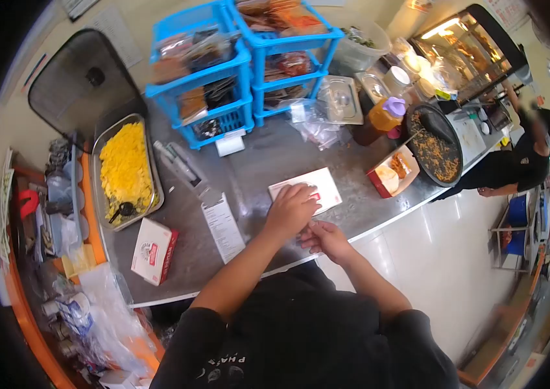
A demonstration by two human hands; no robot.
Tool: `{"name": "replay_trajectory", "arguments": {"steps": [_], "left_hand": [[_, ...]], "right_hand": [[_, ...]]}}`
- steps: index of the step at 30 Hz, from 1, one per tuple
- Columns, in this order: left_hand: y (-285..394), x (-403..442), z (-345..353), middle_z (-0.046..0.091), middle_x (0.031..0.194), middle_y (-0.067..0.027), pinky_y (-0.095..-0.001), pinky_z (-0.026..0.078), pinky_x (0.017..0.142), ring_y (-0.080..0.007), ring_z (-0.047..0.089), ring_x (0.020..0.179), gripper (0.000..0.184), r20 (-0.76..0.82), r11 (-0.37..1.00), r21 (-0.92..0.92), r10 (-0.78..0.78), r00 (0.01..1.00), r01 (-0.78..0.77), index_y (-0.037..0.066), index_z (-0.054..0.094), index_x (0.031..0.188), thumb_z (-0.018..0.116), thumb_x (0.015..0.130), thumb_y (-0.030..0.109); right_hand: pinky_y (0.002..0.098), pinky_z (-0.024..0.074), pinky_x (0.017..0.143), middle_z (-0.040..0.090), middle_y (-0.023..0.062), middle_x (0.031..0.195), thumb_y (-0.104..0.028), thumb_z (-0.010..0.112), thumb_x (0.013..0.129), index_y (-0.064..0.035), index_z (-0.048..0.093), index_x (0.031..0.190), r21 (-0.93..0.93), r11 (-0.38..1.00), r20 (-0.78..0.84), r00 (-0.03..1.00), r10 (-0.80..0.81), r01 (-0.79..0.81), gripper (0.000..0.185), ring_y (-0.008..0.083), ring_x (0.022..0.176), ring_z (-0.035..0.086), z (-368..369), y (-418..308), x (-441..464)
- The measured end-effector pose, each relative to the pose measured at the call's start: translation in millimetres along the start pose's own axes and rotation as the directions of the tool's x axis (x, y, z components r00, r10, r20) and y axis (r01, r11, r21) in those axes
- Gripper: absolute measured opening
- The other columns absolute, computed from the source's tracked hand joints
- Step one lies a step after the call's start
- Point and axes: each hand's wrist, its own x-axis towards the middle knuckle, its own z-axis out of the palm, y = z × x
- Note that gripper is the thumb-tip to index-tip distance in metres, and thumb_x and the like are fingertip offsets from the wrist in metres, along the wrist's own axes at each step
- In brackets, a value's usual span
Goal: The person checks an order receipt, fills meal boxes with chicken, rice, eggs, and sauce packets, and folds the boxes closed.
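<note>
A closed white box (328,183) with red print lies on the dark metal counter (249,170) in front of me. My left hand (293,207) rests on top of it, fingers spread over the lid. Just below the box's near edge is my right hand (327,240), its fingers curled together; whether something small is between them I cannot make out. A paper receipt (224,228) lies to the left, and beyond it stands another closed white and red box (152,251). Right of my hands sits an open red and white box (394,172) with food inside.
A tray of yellow food (127,170) is at the left, blue stacked baskets (249,97) at the back. A round black pan (437,146), a sauce bottle (382,117) and a steel lid (341,99) stand right. A person in black (531,162) is at the far right.
</note>
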Motion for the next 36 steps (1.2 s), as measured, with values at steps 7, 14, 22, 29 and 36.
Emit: {"name": "replay_trajectory", "arguments": {"steps": [7, 14, 22, 29, 36], "left_hand": [[-41, 45, 11, 0.053, 0.143, -0.0279, -0.0477, 0.042, 0.11, -0.0416, 0.053, 0.13, 0.113, 0.451, 0.841, 0.23, -0.538, 0.712, 0.49, 0.001, 0.049, 0.148, 0.083, 0.065, 0.07], [-40, 80, -7, 0.065, 0.124, -0.0212, -0.0426, 0.052, 0.092, -0.0363, 0.065, 0.113, 0.092, 0.606, 0.734, 0.097, -0.579, 0.545, 0.672, 0.002, 0.054, 0.112, 0.095, 0.05, 0.056], [-42, -74, -51, 0.067, 0.111, -0.0126, -0.0411, 0.055, 0.09, -0.0269, 0.067, 0.099, 0.059, 0.632, -0.07, -0.673, -0.572, 0.523, 0.736, 0.002, 0.06, 0.124, 0.081, 0.084, 0.04], [25, -189, -120, 0.064, 0.084, -0.009, -0.0413, 0.058, 0.063, -0.028, 0.066, 0.069, 0.051, 0.61, -0.688, -0.725, -0.615, 0.5, 0.037, 0.01, 0.064, 0.107, 0.063, 0.093, 0.059], [-38, -288, -282, 0.065, 0.124, -0.0157, -0.0365, 0.053, 0.096, -0.0239, 0.065, 0.108, 0.066, -0.263, 0.321, -0.529, -0.942, 0.208, 0.785, -0.001, 0.044, 0.14, 0.079, 0.085, 0.009]], "right_hand": [[0.0298, 0.052, 0.059, 0.071, 0.0087, 0.1, -0.043, 0.052, 0.107, -0.0037, 0.061, 0.112, -0.185, 0.983, -0.008, 1.0, 0.007, -0.009, 0.041, 0.0172, 0.074, 0.07, -19, 2, 21], [0.033, 0.0567, 0.059, 0.073, 0.0091, 0.096, -0.024, 0.056, 0.106, -0.003, 0.063, 0.116, -0.353, 0.934, -0.042, 0.997, -0.062, 0.043, 0.025, 0.0207, 0.078, 0.075, -16, -21, 30], [0.0516, 0.053, 0.066, 0.066, 0.0199, 0.068, -0.07, 0.065, 0.087, -0.0037, 0.07, 0.073, -0.85, 0.277, 0.325, 0.859, -0.396, 0.449, 0.068, 0.0429, 0.068, 0.065, 7, -72, -29], [0.0497, 0.0512, 0.078, 0.067, 0.0187, 0.1, -0.043, 0.075, 0.088, -0.0045, 0.067, 0.104, -0.967, 0.057, 0.064, 0.451, -0.89, 0.248, 0.042, 0.0405, 0.093, 0.065, -62, -87, -6], [0.0479, 0.0471, 0.081, 0.064, 0.0136, 0.099, -0.028, 0.064, 0.095, -0.0076, 0.063, 0.104, -0.956, -0.077, -0.059, 0.443, -0.895, -0.284, 0.022, 0.0333, 0.092, 0.062, -157, -85, 11]]}}
